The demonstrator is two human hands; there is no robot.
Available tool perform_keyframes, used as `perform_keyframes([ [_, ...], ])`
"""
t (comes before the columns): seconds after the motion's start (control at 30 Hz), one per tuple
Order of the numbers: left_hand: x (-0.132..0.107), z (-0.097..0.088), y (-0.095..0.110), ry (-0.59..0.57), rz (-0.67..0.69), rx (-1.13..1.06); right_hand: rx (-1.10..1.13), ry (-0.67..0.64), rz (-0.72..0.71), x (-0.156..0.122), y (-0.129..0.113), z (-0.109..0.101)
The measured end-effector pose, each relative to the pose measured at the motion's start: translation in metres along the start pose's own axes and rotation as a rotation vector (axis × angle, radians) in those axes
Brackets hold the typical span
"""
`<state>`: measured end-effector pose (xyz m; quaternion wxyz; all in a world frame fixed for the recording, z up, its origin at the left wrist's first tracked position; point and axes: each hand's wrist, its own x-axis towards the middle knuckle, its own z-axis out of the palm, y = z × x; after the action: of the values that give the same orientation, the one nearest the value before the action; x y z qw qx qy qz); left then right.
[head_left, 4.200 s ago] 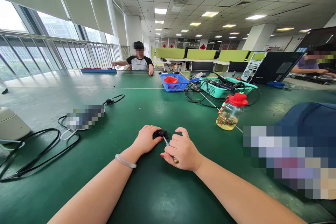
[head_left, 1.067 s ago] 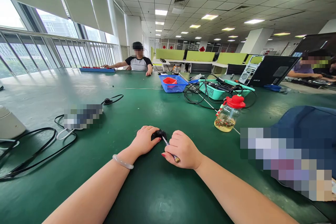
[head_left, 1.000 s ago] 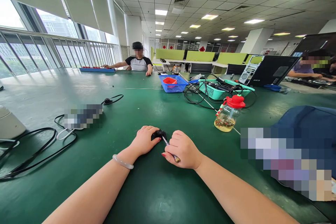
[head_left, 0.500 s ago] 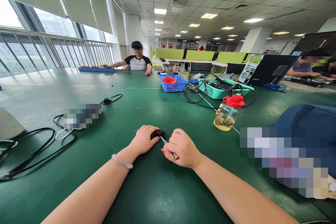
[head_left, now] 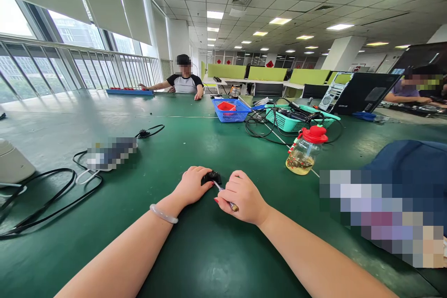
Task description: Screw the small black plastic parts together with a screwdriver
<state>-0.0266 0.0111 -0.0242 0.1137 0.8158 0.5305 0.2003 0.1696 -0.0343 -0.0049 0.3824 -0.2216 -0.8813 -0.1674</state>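
Observation:
A small black part (head_left: 212,176) lies on the green table in front of me; its kind is hard to make out. My left hand (head_left: 193,185) is closed on its left side, hiding some of it. My right hand (head_left: 242,198) grips a screwdriver (head_left: 219,186) with a thin metal shaft. The screwdriver slants up and left, and its tip touches the near side of the black part or lies right against it. The handle's brownish end (head_left: 234,207) sticks out below the right fingers, while the rest of the handle is mostly covered.
To the right stands a red-lidded bottle (head_left: 304,151). Beyond it are a blue basket (head_left: 232,115), a green basket (head_left: 296,124) with cables, and a tilted black computer case (head_left: 370,93). Black cords (head_left: 45,216) lie at left. A person (head_left: 185,81) sits across the table.
The whole view has shifted slightly. Both hands keep practically the same hold on the black part and the screwdriver.

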Motion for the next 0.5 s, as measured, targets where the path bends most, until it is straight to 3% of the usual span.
perform_keyframes([
  [0.5, -0.0011, 0.0002, 0.0009, 0.009, -0.009, 0.004, -0.034, 0.044, 0.050, -0.0001, 0.0002, -0.0019],
])
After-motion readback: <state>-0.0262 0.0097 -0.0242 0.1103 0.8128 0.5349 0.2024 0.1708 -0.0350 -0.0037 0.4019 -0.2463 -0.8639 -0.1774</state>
